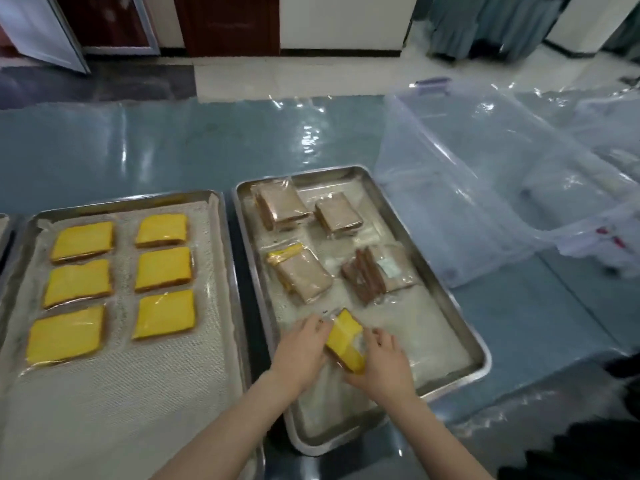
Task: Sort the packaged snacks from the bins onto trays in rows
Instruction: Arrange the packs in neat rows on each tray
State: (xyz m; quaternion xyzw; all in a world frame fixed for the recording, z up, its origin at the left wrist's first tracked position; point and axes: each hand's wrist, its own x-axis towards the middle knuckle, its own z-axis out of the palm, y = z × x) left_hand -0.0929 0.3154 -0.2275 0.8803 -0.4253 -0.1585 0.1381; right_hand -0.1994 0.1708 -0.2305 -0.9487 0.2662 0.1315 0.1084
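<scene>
Both hands hold one yellow wrapped snack (pixel 346 337) tilted over the near part of the right metal tray (pixel 460 317). My left hand (pixel 300 351) grips its left side and my right hand (pixel 382 365) grips its right and lower end. Further back on that tray lie several clear-wrapped brown snacks (pixel 282 204), in two rough rows. The left metal tray (pixel 138 202), lined with white cloth, carries several yellow snacks (pixel 162 268) laid flat in two columns.
A large clear plastic bin (pixel 485 188) lined with plastic film sits at the right of the tray, on the blue-grey table. The edge of another tray (pixel 4 230) shows at far left. A dark object (pixel 588 452) fills the bottom right corner.
</scene>
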